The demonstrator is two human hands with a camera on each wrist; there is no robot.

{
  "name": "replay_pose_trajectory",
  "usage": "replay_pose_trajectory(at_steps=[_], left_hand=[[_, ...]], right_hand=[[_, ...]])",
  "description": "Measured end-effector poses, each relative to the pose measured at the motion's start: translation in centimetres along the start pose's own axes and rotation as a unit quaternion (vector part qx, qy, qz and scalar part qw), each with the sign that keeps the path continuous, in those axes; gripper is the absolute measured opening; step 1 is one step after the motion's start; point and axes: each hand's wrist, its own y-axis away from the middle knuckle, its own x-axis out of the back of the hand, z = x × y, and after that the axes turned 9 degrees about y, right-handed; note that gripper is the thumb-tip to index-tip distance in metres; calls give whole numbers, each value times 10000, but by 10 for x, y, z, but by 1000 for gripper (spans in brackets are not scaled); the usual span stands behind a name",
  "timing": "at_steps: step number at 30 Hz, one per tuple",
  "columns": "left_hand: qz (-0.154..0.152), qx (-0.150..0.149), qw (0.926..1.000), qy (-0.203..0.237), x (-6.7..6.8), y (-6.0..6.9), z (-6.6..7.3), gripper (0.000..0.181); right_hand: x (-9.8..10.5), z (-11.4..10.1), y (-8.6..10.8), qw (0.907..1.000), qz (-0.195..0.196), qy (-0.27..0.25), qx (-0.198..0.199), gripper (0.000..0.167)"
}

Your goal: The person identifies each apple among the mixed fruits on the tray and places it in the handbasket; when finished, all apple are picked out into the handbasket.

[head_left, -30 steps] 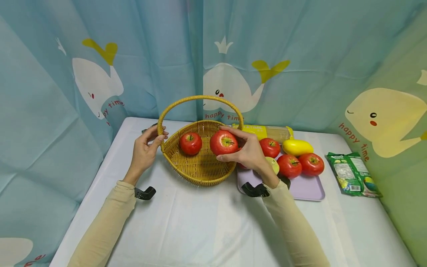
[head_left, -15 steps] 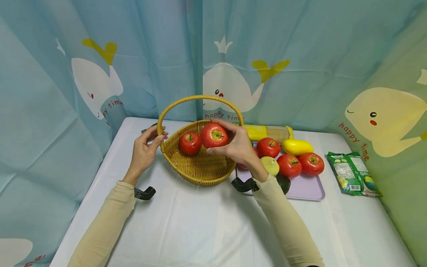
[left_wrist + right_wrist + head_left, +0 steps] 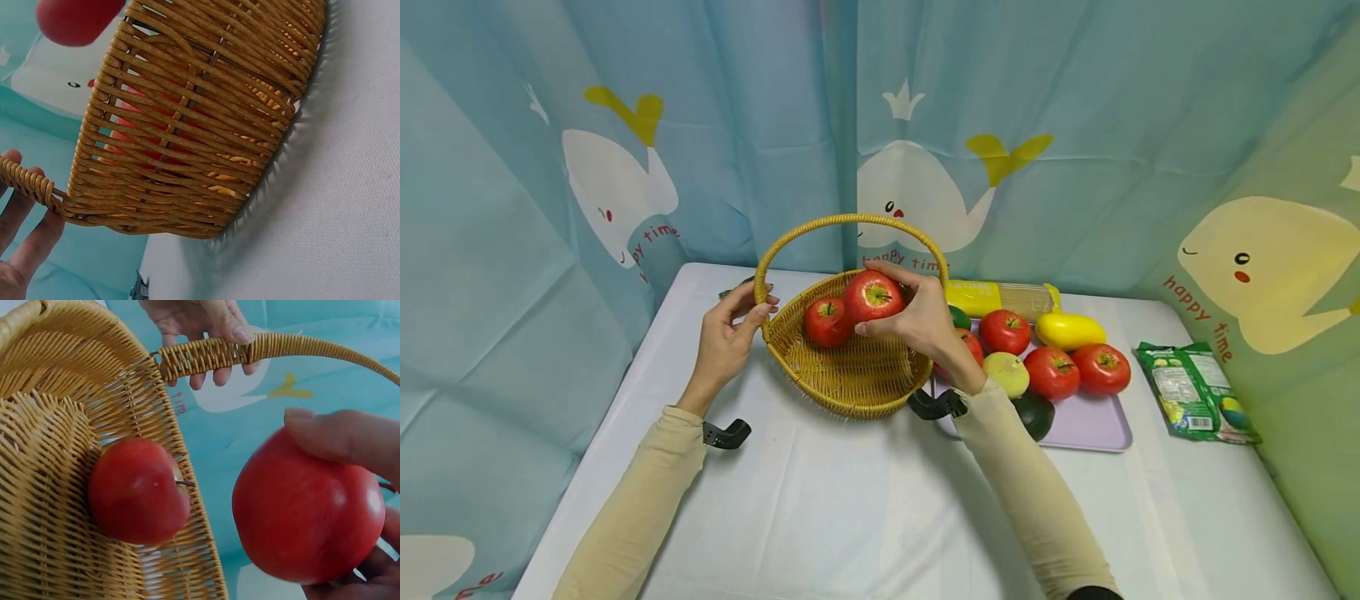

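A wicker basket [image 3: 857, 387] with a tall arched handle stands on the table. My left hand [image 3: 728, 337] grips the left foot of that handle, thumb in front and fingers behind, as the right wrist view also shows. In my right hand [image 3: 917, 321] is a red apple [image 3: 874, 298], held between thumb and fingers above the basket's inside. Another red apple [image 3: 827, 322] lies in the basket, left of the held one; the right wrist view shows a gap between this lying apple [image 3: 139, 490] and the held apple [image 3: 306, 509].
Right of the basket, a lilac tray [image 3: 1090, 429] bears several red apples, a pale green round fruit [image 3: 1006, 375], a dark green one [image 3: 1034, 415] and a yellow oblong fruit [image 3: 1070, 331]. Behind lies a yellow pasta packet [image 3: 1000, 298]. A green snack bag [image 3: 1197, 392] is far right.
My right hand has carried the held apple leftward over the basket, close to the lying apple in the head view. The left hand stays on the handle.
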Motion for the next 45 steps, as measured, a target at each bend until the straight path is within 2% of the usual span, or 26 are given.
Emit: replay_pose_trajectory(at_steps=[5,17,26,36,45], left_hand=[[7,-12,10000,4,0,1,0,29],[30,-23,10000,-29,1,1,1,30],[22,-25,10000,-46,1,1,-1,30],[40,-62,10000,-29,1,0,-1,29],[49,-7,10000,55,-1,0,-2,29]], right_hand=[[-4,4,-5,9995,76,149,-265,82],[-9,18,-20,9962,-92,340,-799,90],[-11,20,-29,9932,-58,363,-1108,90],[-13,28,-34,9899,-275,657,-1226,92],[-15,29,-36,9847,-211,1115,-1324,89]])
